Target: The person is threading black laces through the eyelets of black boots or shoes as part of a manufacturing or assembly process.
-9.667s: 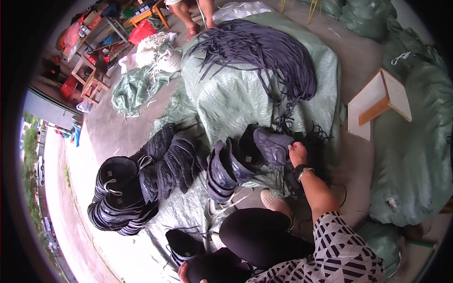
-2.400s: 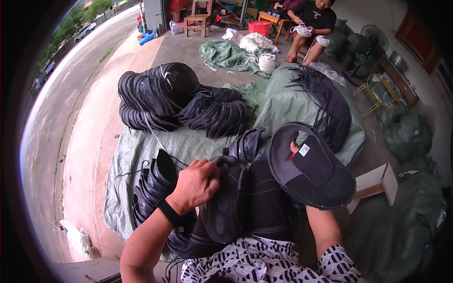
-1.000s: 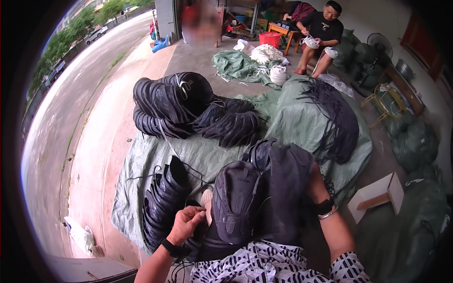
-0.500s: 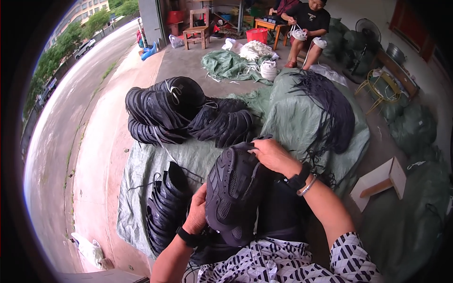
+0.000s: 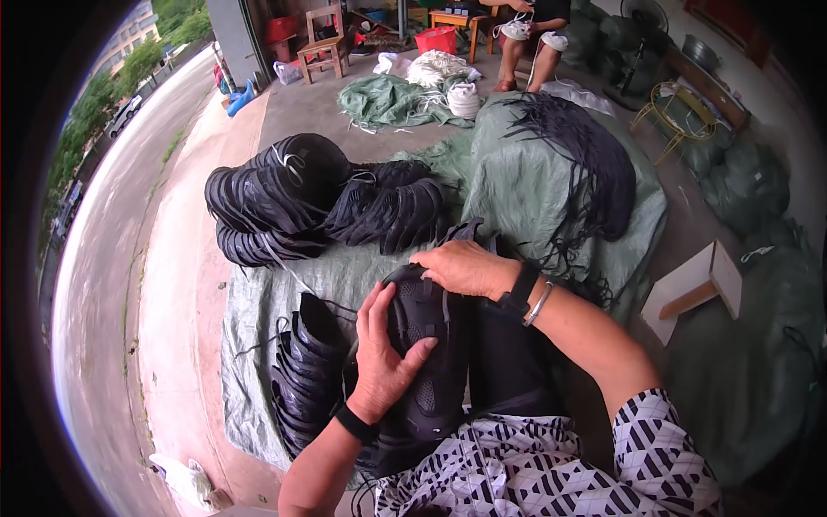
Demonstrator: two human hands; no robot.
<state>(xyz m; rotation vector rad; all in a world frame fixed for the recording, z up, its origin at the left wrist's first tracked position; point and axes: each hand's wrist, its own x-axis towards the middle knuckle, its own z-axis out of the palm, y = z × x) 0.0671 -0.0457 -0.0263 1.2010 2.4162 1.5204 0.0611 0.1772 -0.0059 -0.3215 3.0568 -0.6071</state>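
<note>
The black shoe upper (image 5: pixel 428 362) lies on the person's lap, at the near edge of the green tarp (image 5: pixel 258 302) spread on the concrete floor, and both hands are on it. The left hand (image 5: pixel 385 353) presses flat against its left side, fingers (image 5: pixel 372 303) lying close together and pointing up the piece, thumb (image 5: pixel 420 349) bent across its mesh front. The right hand (image 5: pixel 465 269) covers the far, rounded end of the upper, palm down, fingers curled over the rim; whether the fingertips pinch anything under there cannot be told. A black band and a thin silver bangle (image 5: pixel 541 302) sit on the right wrist, and a black band on the left wrist.

Just left of the upper, on the tarp, stands a row of stacked black uppers (image 5: pixel 303 379). Farther up the tarp lie tied bundles of black uppers (image 5: pixel 276 202), bound with pale cord, and beside them a looser heap (image 5: pixel 392 211). On the tarp's raised far-right part hangs a thick mass of black laces (image 5: pixel 594 164). Right of the tarp, on the floor, rests a small white and wooden stool (image 5: pixel 693 284) tipped on its side. Beyond the tarp a seated person (image 5: pixel 530 26) works near a red basket (image 5: pixel 436 40), white cord bundles (image 5: pixel 444 73) and a wooden chair (image 5: pixel 323 34)
</note>
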